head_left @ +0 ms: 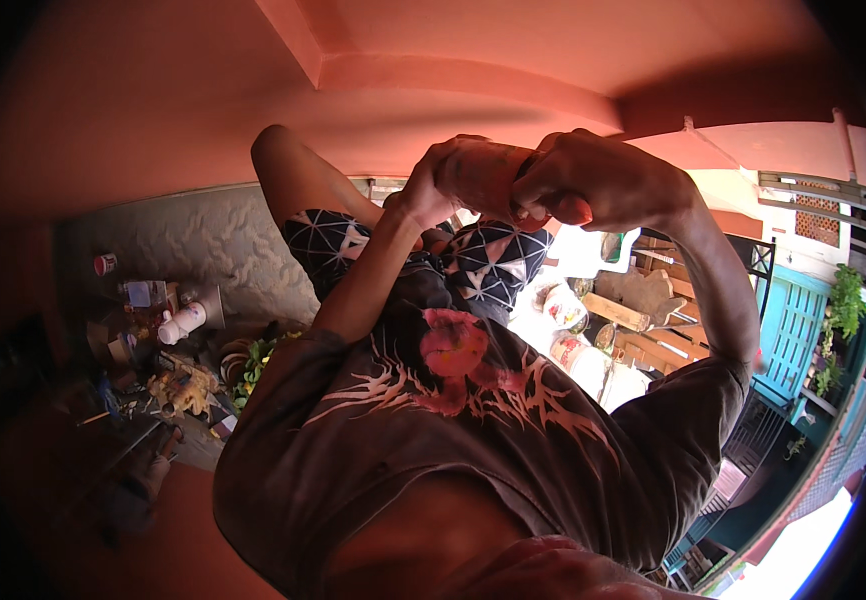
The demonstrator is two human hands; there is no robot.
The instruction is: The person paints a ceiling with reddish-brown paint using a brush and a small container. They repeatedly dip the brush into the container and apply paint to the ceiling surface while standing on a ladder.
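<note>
Left hand [430,187], right hand [608,180] opposite, reddish cylinder [485,172] held between them

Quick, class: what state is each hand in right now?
Left hand: closed around a reddish cylinder.
Right hand: curled at the cylinder's right end; exact grip cannot be told.

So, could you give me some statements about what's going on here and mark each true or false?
1. The left hand and right hand are on the same cylindrical object. True.
2. The person's shorts are plain. False: the shorts are dark with a pale geometric pattern.
3. The dark shirt has a red and pale print on it. True.
4. The slatted panel at the picture's right is yellow. False: it is turquoise.
5. A leafy green plant shows near that panel. True.
</note>
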